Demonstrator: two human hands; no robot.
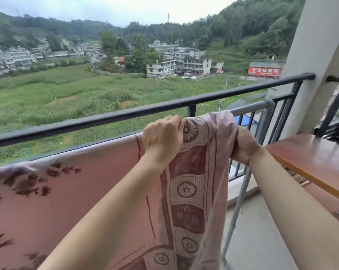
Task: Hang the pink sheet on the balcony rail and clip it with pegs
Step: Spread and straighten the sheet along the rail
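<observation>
Both hands grip the pink sheet at its bunched end: left hand clenched on top, right hand grasping the edge. She'd do well to spread that bunch along the silver rail before pegging; no pegs visible.

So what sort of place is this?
Likely an upper-floor home balcony: a dark rail overlooks fields and hillside buildings, and both hands drape a pink sheet over a metal bar.

wooden shelf at right, white pillar, green field, hillside buildings, red sign
</observation>
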